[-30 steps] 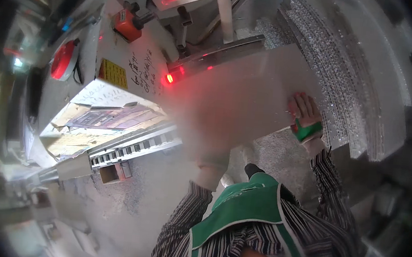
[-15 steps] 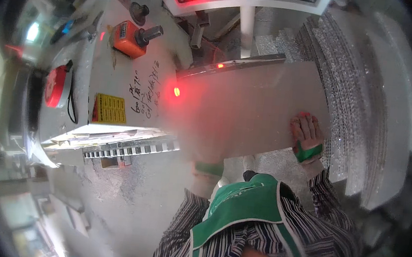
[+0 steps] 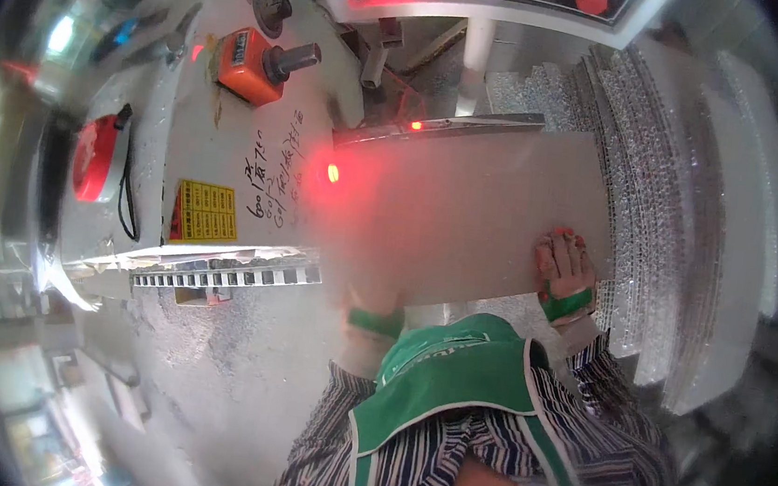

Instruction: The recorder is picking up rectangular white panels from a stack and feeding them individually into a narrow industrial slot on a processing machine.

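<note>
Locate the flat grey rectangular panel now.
In the head view, the flat grey rectangular panel lies slightly right of centre, between the pale boxy cabinet and the stacked grey sheets, with the green-banded right hand on its near right part.

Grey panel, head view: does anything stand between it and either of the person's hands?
Nothing visible stands between the right hand and the grey panel: its fingers lie on the panel near the right end. At the left hand, a reddish blur hides the fingers, so I cannot tell there.

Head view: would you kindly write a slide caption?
Right hand on a pale panel, left hand blurred, stacked sheets alongside.
</note>
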